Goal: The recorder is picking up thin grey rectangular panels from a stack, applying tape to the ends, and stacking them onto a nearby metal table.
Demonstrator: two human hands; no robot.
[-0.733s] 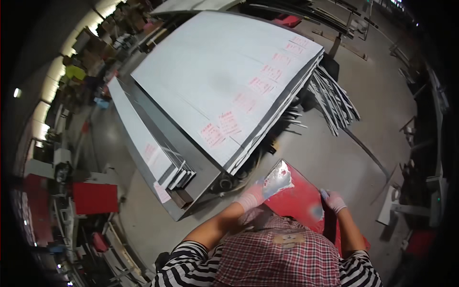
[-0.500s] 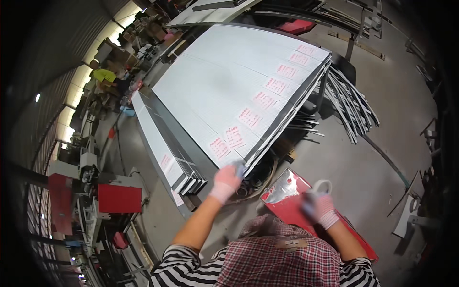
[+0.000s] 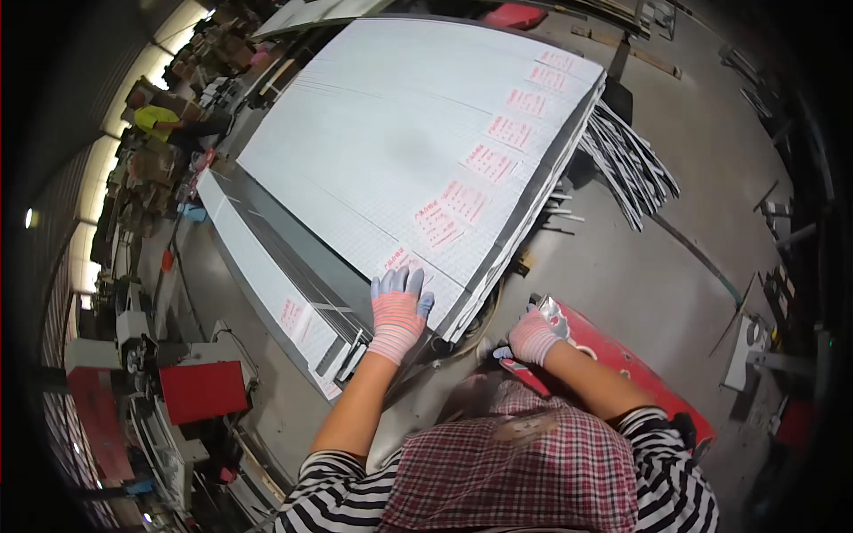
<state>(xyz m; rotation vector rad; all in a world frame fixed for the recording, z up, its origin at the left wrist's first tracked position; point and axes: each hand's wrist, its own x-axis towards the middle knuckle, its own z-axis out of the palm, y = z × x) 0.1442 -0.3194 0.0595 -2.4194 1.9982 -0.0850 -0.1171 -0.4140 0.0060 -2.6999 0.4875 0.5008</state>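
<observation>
Far left I log a red machine cabinet (image 3: 206, 388) on the floor, and further up, a person in a yellow-green top (image 3: 158, 117) bent over clutter at the wall.

Next, a lower, narrower stack of white sheets (image 3: 267, 284), bearing a pink label at its near end, lying just beside the big stack.

Left hand (image 3: 398, 313): gloved, pink-and-white striped with grey fingertips, laid flat and fingers spread on the near corner of the big stack of white sheets (image 3: 400, 151). It presses on the top sheet; it grasps nothing.

The big stack runs away from me towards the top of the view, with a row of pink labels (image 3: 462, 201) along its right edge.

Right hand (image 3: 535, 336): same sort of glove, curled at the near end of a red tray (image 3: 640, 364) that sits on the floor, just right of the stack's corner. Something shiny, perhaps a crumpled bit of foil (image 3: 553, 309), shows at the fingers; I cannot tell whether the hand truly grips it.

Far right, a loose bundle of metal strips (image 3: 631, 164) fanned on the concrete beside the stack.
</observation>
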